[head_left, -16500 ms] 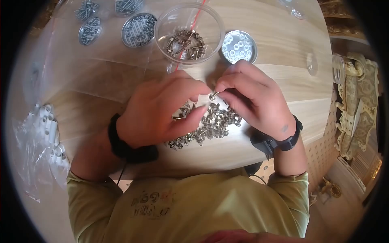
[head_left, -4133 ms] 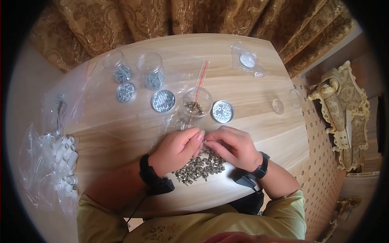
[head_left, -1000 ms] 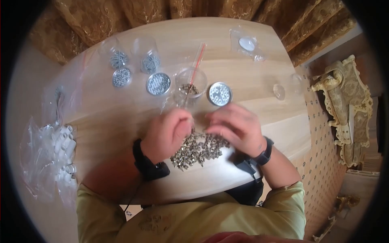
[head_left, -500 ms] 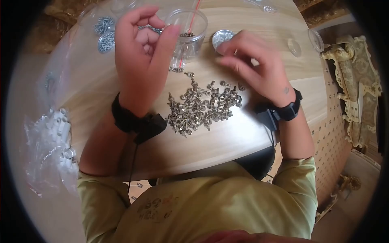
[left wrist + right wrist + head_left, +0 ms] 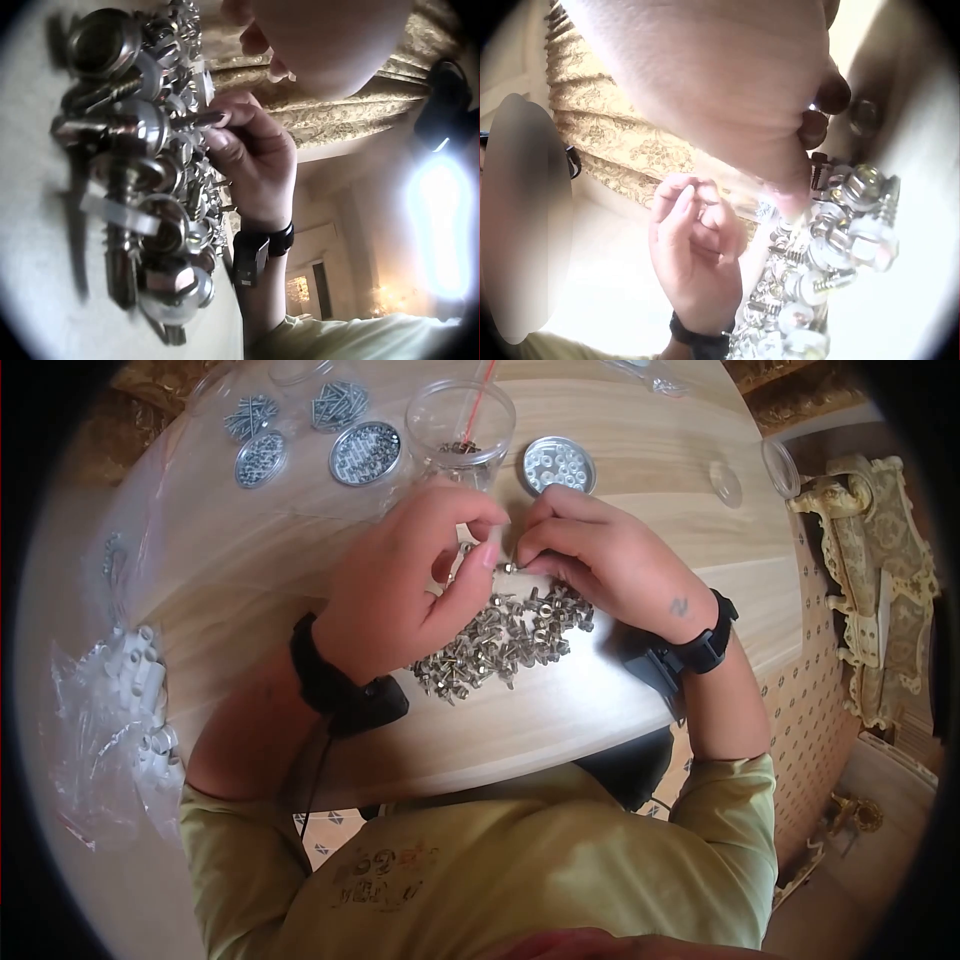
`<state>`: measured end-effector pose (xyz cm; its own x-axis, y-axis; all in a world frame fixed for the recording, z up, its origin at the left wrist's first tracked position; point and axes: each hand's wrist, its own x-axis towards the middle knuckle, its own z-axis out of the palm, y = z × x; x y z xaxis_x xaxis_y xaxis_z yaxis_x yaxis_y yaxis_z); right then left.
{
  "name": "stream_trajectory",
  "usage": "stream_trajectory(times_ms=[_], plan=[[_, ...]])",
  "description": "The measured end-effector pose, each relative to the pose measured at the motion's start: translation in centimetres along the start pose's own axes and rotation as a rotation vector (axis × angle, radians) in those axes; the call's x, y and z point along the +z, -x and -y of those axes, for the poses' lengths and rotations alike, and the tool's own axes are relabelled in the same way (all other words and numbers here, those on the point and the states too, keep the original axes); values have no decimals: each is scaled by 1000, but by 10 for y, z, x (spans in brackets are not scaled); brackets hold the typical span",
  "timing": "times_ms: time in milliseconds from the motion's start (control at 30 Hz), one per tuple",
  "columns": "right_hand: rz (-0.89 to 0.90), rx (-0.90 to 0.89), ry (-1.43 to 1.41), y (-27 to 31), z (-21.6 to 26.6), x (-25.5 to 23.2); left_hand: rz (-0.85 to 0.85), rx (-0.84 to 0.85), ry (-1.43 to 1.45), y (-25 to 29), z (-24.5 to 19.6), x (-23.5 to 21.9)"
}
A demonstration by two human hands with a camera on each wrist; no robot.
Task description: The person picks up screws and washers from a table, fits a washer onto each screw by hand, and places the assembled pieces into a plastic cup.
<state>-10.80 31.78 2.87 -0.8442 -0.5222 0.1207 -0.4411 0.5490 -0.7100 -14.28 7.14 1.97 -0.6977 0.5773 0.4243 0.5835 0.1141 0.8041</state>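
Observation:
My right hand (image 5: 620, 560) pinches a small hex-head screw (image 5: 510, 569) between thumb and fingertips, just above a heap of similar screws (image 5: 505, 645). In the left wrist view, the right hand (image 5: 255, 154) grips that screw with its pointed shank turned outward. Beside it, my left hand (image 5: 405, 575) hovers over the heap's left side, fingers bent and thumb near the index fingertip. No object shows in the left hand (image 5: 697, 255) in the right wrist view. Several heaped screws carry white washers, such as one washer (image 5: 120, 215).
Behind the hands stands a clear jar (image 5: 460, 410) with screws. Right of it lies a round lid of white washers (image 5: 558, 465). Lids of small metal parts (image 5: 365, 453) and tubs of long screws sit back left. White tubes (image 5: 140, 680) in plastic lie far left.
Half a second ago the left hand was up by the jar and the right by the washer lid. Both have come back over the heap, and the right now pinches a screw.

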Motion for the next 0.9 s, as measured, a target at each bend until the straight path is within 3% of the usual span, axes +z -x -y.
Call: stream_trajectory(times_ms=[67,167,400,467,500,567,767,900], plan=[[-69,-24,21,0,1,-2,52,-99,-107,0,1,1],[-136,-27,31,1,8,-6,113,-50,-237,-5,-5,1],[-257,-115,89,-2,13,-3,178,-46,-233,-3,1,6],[-307,-137,107,-2,14,-2,92,-227,-27,0,2,10],[-307,-141,109,-2,17,-1,89,-225,-29,2,5,10],[-324,-93,-29,-1,26,0,150,-365,291,5,9,8],[-391,-150,-2,-1,24,7,104,-467,629,4,-2,9],[-404,-153,-4,-1,26,6,114,-450,657,5,-1,9]])
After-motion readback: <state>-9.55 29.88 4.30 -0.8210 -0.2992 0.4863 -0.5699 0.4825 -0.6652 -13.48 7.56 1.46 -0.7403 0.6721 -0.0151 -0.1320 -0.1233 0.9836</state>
